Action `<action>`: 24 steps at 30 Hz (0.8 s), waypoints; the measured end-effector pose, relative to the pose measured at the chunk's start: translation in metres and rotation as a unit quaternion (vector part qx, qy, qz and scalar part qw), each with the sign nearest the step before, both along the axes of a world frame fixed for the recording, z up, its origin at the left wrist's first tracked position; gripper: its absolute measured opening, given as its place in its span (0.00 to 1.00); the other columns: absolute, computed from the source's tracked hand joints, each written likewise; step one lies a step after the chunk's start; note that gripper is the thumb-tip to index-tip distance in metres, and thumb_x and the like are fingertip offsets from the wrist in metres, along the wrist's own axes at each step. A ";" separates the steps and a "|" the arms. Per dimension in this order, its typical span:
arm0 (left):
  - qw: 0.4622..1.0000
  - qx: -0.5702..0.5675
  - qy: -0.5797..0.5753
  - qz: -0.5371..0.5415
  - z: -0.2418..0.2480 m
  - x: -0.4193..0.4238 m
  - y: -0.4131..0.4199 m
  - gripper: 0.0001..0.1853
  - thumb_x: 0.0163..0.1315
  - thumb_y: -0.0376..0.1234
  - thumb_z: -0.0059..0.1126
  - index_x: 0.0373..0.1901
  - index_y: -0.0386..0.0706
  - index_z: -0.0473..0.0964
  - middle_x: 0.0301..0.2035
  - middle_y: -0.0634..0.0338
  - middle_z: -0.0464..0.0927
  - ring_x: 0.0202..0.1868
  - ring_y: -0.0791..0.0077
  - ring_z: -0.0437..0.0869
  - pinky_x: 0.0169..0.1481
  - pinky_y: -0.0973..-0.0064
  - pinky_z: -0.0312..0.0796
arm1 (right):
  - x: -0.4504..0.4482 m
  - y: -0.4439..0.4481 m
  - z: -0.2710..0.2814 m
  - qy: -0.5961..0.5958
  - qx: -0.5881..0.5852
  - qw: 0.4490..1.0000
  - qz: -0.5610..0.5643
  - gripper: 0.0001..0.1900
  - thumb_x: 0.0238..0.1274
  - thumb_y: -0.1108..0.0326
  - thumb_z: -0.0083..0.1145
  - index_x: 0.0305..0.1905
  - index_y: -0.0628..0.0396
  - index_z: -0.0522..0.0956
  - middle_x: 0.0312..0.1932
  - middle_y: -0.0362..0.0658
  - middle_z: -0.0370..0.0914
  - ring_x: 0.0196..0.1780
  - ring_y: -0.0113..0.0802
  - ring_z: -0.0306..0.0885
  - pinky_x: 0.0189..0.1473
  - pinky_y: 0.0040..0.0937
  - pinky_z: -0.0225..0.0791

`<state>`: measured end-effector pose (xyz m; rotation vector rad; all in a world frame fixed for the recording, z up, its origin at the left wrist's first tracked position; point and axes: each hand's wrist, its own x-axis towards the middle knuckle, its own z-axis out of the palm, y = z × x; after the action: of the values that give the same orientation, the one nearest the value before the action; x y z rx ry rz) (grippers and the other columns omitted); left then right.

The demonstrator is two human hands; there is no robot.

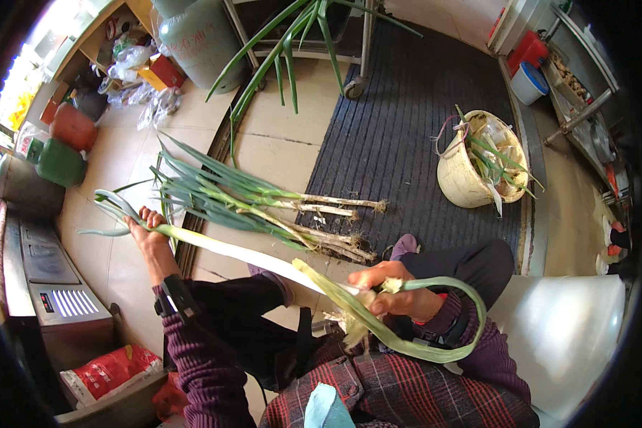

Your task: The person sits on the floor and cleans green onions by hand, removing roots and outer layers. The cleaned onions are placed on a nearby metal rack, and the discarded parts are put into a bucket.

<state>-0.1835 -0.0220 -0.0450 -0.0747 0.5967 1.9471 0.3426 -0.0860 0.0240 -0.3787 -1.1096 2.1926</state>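
Observation:
A long green onion (235,252) stretches across my lap. My left hand (151,235) is closed around its green top at the left. My right hand (398,294) grips its root end, together with a peeled-back outer leaf (433,350) that curls round below the wrist. Dry, pale husk shreds hang under the right hand. Beyond my knees a pile of unpeeled green onions (257,206) lies on the floor, leaves to the left, dirty roots to the right on the dark mat. More green onion leaves (286,48) hang from a wheeled metal rack at the top.
A cream bucket (463,182) of onion trimmings stands on the ribbed mat (385,139) at right. A gas cylinder (200,45), plastic bags and jugs (61,160) are at upper left. A metal shelf (578,120) is far right, a red-and-white bag (112,374) lower left.

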 end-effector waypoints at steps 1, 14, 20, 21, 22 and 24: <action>0.999 -0.031 -0.002 0.011 -0.002 0.008 0.012 0.34 0.60 0.65 0.43 0.22 0.40 0.65 0.14 0.67 0.53 0.14 0.78 0.52 0.15 0.80 0.47 | 0.006 0.006 -0.005 0.014 0.030 0.999 -0.016 0.19 0.52 0.56 0.68 0.37 0.62 0.76 0.31 0.39 0.70 0.34 0.23 0.67 0.33 0.23 0.62; 0.960 -0.003 0.222 0.171 0.032 0.014 -0.007 0.25 0.65 0.53 0.48 0.27 0.38 0.67 0.17 0.64 0.56 0.12 0.77 0.53 0.13 0.79 0.51 | 0.276 0.131 0.064 0.006 0.141 0.757 -0.638 0.13 0.68 0.58 0.53 0.49 0.53 0.75 0.34 0.34 0.76 0.24 0.15 0.65 0.22 0.13 0.58; 0.936 -0.026 0.297 0.188 0.036 0.033 -0.001 0.24 0.67 0.50 0.50 0.40 0.35 0.72 0.20 0.63 0.60 0.12 0.81 0.54 0.11 0.84 0.53 | 0.349 0.209 0.031 -0.118 0.164 0.698 -0.687 0.10 0.64 0.59 0.57 0.40 0.53 0.74 0.27 0.32 0.69 0.23 0.17 0.63 0.24 0.18 0.56; 0.936 -0.016 0.307 0.172 0.037 0.035 0.001 0.23 0.67 0.49 0.49 0.40 0.34 0.72 0.20 0.63 0.61 0.12 0.81 0.54 0.11 0.85 0.53 | 0.362 0.222 0.004 -0.173 0.156 0.680 -0.695 0.10 0.64 0.60 0.58 0.39 0.54 0.74 0.29 0.34 0.71 0.25 0.19 0.66 0.26 0.20 0.60; 0.939 -0.002 0.309 0.147 0.033 0.040 0.011 0.23 0.68 0.49 0.49 0.40 0.34 0.71 0.20 0.63 0.62 0.12 0.81 0.54 0.11 0.85 0.53 | 0.402 0.231 -0.038 -0.321 0.157 0.645 -0.675 0.11 0.63 0.61 0.58 0.41 0.56 0.74 0.33 0.39 0.74 0.30 0.26 0.71 0.31 0.25 0.65; 0.939 0.003 0.323 0.119 0.028 0.049 0.026 0.22 0.68 0.48 0.48 0.41 0.34 0.71 0.21 0.62 0.63 0.12 0.81 0.55 0.11 0.85 0.54 | 0.437 0.234 -0.101 -0.703 0.142 0.518 -0.466 0.14 0.61 0.63 0.58 0.46 0.60 0.74 0.42 0.49 0.77 0.43 0.39 0.76 0.42 0.35 0.70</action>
<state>-0.1341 0.0043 -0.0172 0.5403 1.0464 2.2054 0.7798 0.1481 -0.0770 -2.1806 -1.3312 0.3234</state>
